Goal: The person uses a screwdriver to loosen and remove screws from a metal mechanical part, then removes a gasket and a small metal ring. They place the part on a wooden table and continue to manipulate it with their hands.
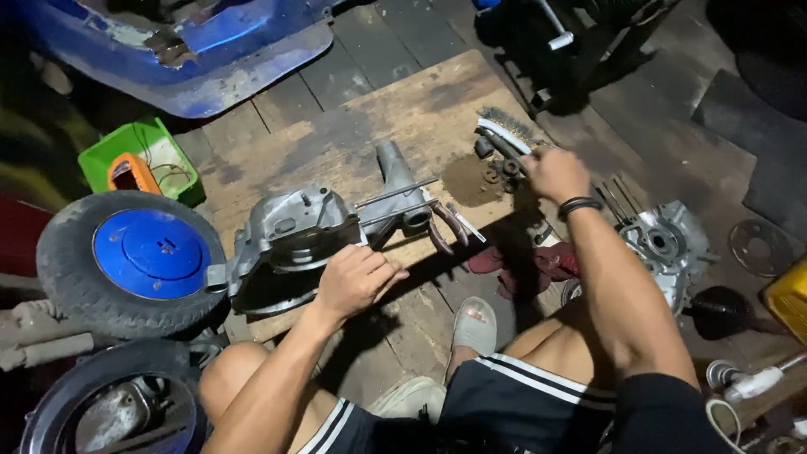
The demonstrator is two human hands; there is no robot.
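Observation:
A grey metal engine casing with two long studs lies on a worn wooden board. My left hand rests on the casing's near edge, fingers curled against it. My right hand reaches to the board's right end, closed around a dark tool handle beside a wire brush and several small dark round parts. Pliers with reddish handles lie on the board between my hands.
A wheel with a blue hub stands left, with another wheel below it. A green tray and blue body panel lie behind. A second casing half sits at right, red rags nearby.

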